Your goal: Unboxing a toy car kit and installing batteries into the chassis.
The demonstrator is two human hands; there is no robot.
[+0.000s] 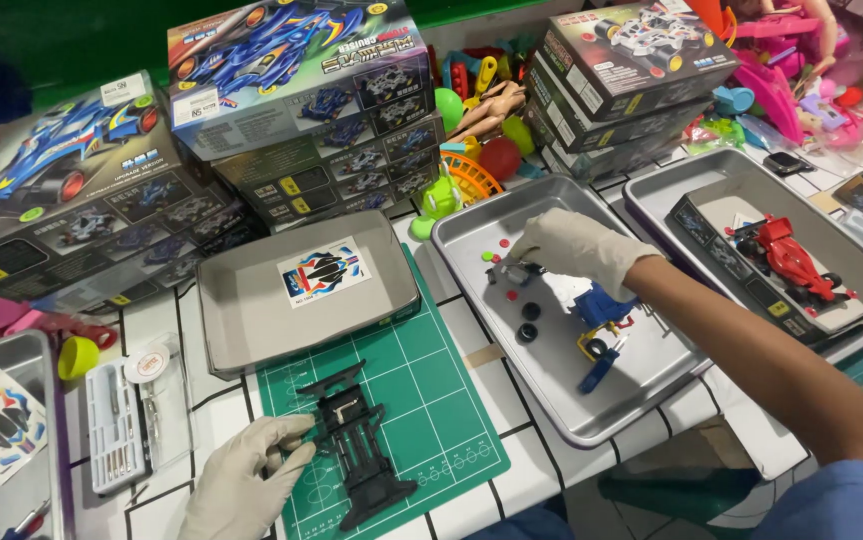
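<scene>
My left hand (pixel 244 478), in a white glove, holds the near left side of a black toy car chassis (pixel 357 450) that lies on a green cutting mat (pixel 432 400). My right hand (pixel 577 248), also gloved, reaches into a metal tray (pixel 562 390) and pinches a small dark part (pixel 514 272) near the tray's far end. In that tray lie black wheels (pixel 530 320), small red and green bits (pixel 500 250) and blue and yellow plastic parts (pixel 600 320).
An upturned metal tray (pixel 252 320) with a sticker sheet (pixel 324 271) sits behind the mat. A red toy car (pixel 792 262) rests in a tray at right. Stacked toy car boxes (pixel 302 110), loose toys and a screwdriver set (pixel 117 425) surround the work area.
</scene>
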